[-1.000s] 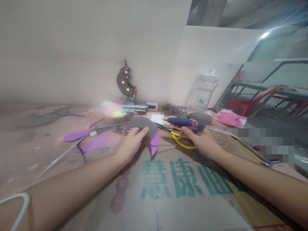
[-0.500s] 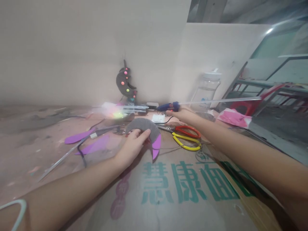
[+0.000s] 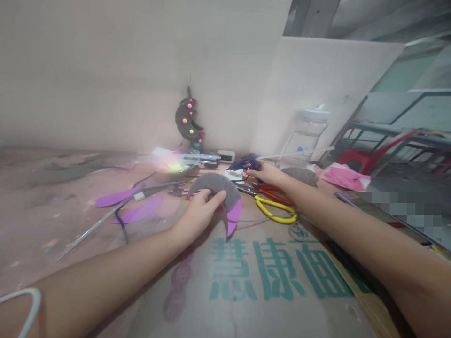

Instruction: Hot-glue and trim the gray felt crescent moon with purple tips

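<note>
A broad pinkish counter (image 3: 31, 202) carries the whole scene, with a flattened cardboard sheet (image 3: 197, 300) bearing green characters laid across its near side. Toward the back, a lidded clear bottle (image 3: 306, 134) leans near the wall, beside a ball of gray cord (image 3: 299, 176).

At center, a gray-wrapped crescent (image 3: 211, 180) with a purple tip arches above the cardboard's far edge, held in the left hand (image 3: 200, 206). The thumb presses the wrapped face, while the fingers curl under the inner edge, largely closed and partly out of sight. The crescent looks light and fairly stiff, its coiled surface likely to give good grip; the thin purple tip appears bendable and easily creased, making the thick wrapped middle the sounder place to hold.

Yellow-and-red-handled scissors (image 3: 276, 212) lie to the right of the crescent, partly below the right forearm. Just beyond them, the right hand (image 3: 271, 174) has its fingers closed about the rear of a blue glue gun (image 3: 242, 164); how firmly, the blur does not show. The gun seems rigid and modest in weight, best taken by its handle, clear of a nozzle that may be hot. A small white device (image 3: 226, 156) sits behind.
</note>
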### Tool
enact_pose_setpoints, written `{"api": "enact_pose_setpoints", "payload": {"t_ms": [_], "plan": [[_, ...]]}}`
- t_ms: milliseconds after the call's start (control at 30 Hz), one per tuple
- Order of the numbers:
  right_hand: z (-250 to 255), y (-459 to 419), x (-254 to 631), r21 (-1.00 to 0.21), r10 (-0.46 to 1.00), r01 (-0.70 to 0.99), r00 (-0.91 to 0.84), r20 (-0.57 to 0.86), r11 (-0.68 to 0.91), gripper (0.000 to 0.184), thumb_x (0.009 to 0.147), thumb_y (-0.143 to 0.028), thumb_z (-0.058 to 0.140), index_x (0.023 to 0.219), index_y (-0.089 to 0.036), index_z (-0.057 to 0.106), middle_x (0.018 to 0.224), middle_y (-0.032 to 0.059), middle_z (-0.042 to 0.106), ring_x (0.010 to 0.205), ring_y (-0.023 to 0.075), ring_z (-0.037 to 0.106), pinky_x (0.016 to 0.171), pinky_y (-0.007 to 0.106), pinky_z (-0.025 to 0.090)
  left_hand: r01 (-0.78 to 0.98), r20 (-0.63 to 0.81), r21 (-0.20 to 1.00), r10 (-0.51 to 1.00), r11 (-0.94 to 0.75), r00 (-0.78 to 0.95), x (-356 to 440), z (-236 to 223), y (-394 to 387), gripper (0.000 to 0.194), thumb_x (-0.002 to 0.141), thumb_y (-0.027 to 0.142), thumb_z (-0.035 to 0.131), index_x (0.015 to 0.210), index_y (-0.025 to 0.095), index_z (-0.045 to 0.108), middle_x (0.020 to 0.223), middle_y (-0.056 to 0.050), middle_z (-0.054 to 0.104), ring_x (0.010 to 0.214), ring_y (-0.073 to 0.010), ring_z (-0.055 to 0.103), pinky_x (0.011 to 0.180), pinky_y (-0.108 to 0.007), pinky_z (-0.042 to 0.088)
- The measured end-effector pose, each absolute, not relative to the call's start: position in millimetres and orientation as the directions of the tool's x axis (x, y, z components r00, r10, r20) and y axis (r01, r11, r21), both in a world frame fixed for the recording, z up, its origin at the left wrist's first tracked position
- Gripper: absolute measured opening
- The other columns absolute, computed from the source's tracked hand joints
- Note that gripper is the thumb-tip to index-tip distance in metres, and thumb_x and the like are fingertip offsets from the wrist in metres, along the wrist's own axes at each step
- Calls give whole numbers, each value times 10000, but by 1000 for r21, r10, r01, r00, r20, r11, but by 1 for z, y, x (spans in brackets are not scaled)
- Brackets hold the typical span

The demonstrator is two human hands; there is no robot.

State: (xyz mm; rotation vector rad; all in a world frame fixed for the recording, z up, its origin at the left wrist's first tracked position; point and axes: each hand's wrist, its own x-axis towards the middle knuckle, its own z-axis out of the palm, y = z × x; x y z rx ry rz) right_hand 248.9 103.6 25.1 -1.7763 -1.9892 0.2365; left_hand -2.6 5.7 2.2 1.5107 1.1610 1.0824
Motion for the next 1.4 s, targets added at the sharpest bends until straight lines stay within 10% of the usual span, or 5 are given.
{"api": "enact_pose_setpoints", "payload": {"t_ms": [467,600,733,867,1400], "plan": [[36,36,254,23,852,946,-300,429,322,368,954,-398,505,1085,-107,690,1162,213,616,1133,341,529,986,461,385,177,120,972,974,-154,190,-4,-4,8,391,797,550,607,702,175,546,679,2,589,672,-157,551,644,-267,412],[36,-9,228,-228,808,834,-360,467,503,239,940,-388,538,907,-193,672,1038,96,659,1016,247,569,928,395,412,160,132,974,973,-163,189,-3,-6,9,394,794,553,614,693,180,535,665,7,581,668,-155,549,637,-267,411],[32,-51,200,-569,944,753,-265,198,331,239,859,-411,634,984,-214,586,698,-19,574,644,156,536,583,267,402,191,144,966,976,-174,164,-3,1,5,354,805,493,613,649,186,528,611,20,564,623,-141,528,626,-259,407],[25,-62,191,-741,951,622,-300,72,253,240,823,-314,669,995,-203,542,783,-19,621,598,113,539,536,232,392,222,146,958,975,-182,170,-3,4,4,341,815,480,603,656,183,548,622,13,584,610,-140,532,611,-261,403],[14,-44,205,-616,921,690,-217,324,380,162,884,-282,584,816,-180,689,759,16,663,692,142,567,648,259,430,430,144,863,945,-264,293,-4,9,-2,402,841,526,529,635,182,566,656,-27,625,686,-189,575,639,-288,405]]}}
